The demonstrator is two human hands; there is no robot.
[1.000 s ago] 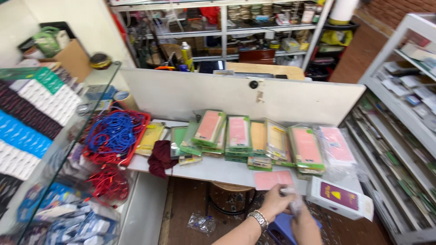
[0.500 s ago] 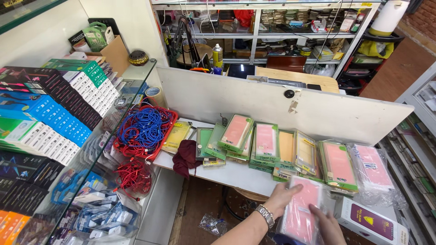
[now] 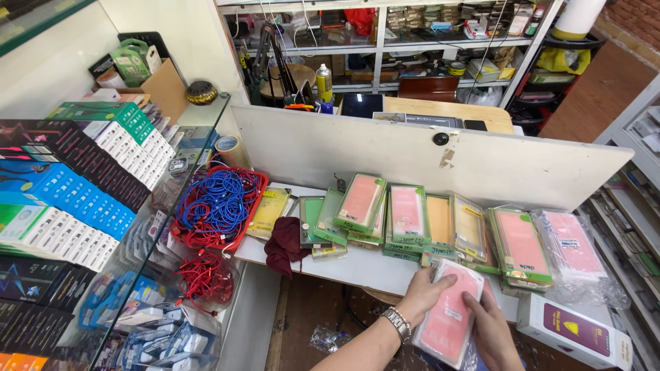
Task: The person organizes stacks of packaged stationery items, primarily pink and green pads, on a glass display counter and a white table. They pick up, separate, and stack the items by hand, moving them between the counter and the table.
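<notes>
Shop counter, white shelf [image 3: 357, 268] bearing rows of packaged phone cases [image 3: 412, 216], pink bagged case [image 3: 450, 316] at the near edge, clasped between left hand [image 3: 423, 297] and right hand [image 3: 491, 330], possibly several stacked, blue cables [image 3: 216, 203] well apart.

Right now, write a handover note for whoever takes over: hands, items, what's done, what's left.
Left hand, metal watch on its wrist, and right hand together hold a pink phone case in a clear plastic sleeve over the edge of the white counter.
Done: this one case is lifted.
Left: stacks of green-framed pink cases lie along the counter.
</notes>
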